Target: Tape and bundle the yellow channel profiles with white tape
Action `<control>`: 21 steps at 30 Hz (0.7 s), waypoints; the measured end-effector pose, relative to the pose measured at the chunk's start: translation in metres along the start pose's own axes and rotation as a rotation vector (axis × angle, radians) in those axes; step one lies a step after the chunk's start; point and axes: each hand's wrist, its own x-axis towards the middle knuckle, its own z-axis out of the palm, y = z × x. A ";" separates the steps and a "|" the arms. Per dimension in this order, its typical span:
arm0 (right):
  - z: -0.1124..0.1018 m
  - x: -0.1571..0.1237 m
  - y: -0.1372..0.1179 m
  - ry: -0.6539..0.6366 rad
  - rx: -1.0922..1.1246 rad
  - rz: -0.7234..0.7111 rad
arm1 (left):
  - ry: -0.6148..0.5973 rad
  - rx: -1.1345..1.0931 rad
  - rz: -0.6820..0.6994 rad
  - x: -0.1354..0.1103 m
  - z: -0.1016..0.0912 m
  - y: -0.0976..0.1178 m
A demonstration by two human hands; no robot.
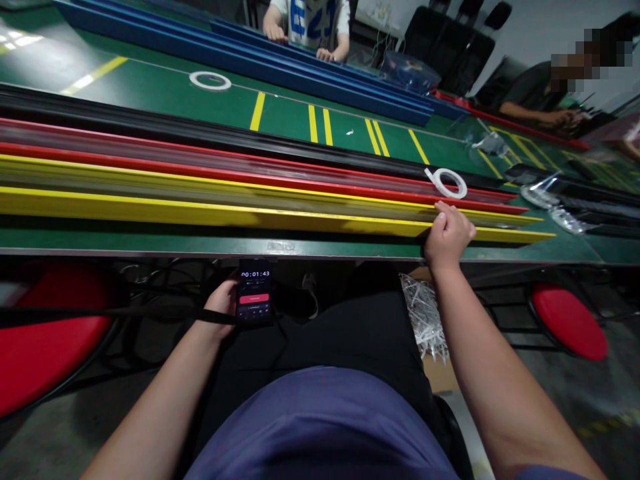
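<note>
Yellow plastic strip lies along the front edge of the green table, its long axis running left to right and its end pointing toward the right-hand corner. Our right hand sits near that end, fingers curled shut over the strip's top edge. Below the table's edge, our left hand is wrapped around a phone showing a timer. Red strips and a black strip lie parallel behind the yellow one. A white tape ring sits just beyond our knuckles. Blue strips line the far edge, where another person's hands rest.
</note>
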 end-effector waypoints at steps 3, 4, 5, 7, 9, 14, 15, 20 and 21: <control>0.001 0.000 0.001 0.003 0.000 0.000 | -0.008 0.008 0.005 0.000 0.000 0.000; 0.001 0.000 0.001 0.004 -0.002 0.000 | -0.008 0.007 0.012 0.000 0.000 0.000; 0.001 0.000 0.001 0.005 -0.002 -0.001 | -0.006 0.005 0.015 0.000 -0.001 0.000; 0.001 0.000 0.000 0.009 0.001 -0.003 | 0.004 0.004 0.012 0.001 -0.001 0.000; 0.000 0.001 -0.001 0.005 -0.001 -0.001 | 0.005 0.008 0.005 0.002 -0.001 -0.001; -0.001 0.001 -0.003 -0.043 -0.033 0.018 | -0.026 0.004 0.002 0.003 -0.002 -0.002; -0.001 0.001 -0.003 -0.041 -0.032 0.017 | -0.026 0.007 0.001 0.003 -0.002 -0.002; 0.000 0.000 -0.002 -0.020 -0.017 -0.001 | -0.026 0.020 0.003 0.003 -0.003 -0.002; 0.000 0.000 -0.002 -0.017 -0.017 -0.002 | -0.024 0.023 0.001 0.004 -0.004 -0.003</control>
